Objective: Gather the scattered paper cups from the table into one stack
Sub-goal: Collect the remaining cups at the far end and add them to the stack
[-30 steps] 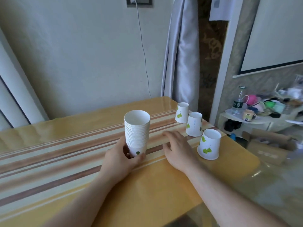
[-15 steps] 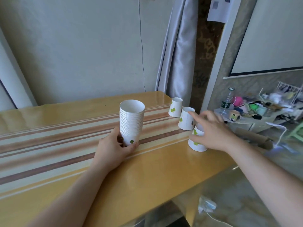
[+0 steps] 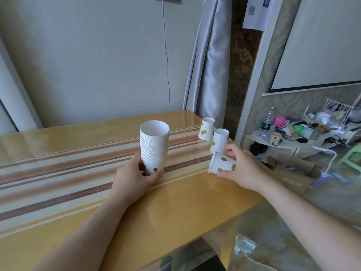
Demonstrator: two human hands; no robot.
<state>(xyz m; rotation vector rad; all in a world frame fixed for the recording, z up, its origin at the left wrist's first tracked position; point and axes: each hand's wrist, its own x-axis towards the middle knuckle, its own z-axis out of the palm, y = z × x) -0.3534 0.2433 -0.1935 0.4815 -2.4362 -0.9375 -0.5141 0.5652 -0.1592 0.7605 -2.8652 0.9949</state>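
On the striped table (image 3: 58, 173) the left hand (image 3: 132, 177) grips the base of the upright stack (image 3: 154, 145), the right hand (image 3: 242, 169) holds a tipped cup (image 3: 220, 165), seemingly lifted, and two upturned cups (image 3: 219, 138) stand behind.

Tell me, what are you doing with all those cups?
A person is gathering paper cups into one pile. The left hand holds the bottom of the tall stack standing on the table. The right hand grips one cup, tipped on its side. Two more cups sit upside down near the table's far corner: the middle cup and the far cup. They are not yet stacked.
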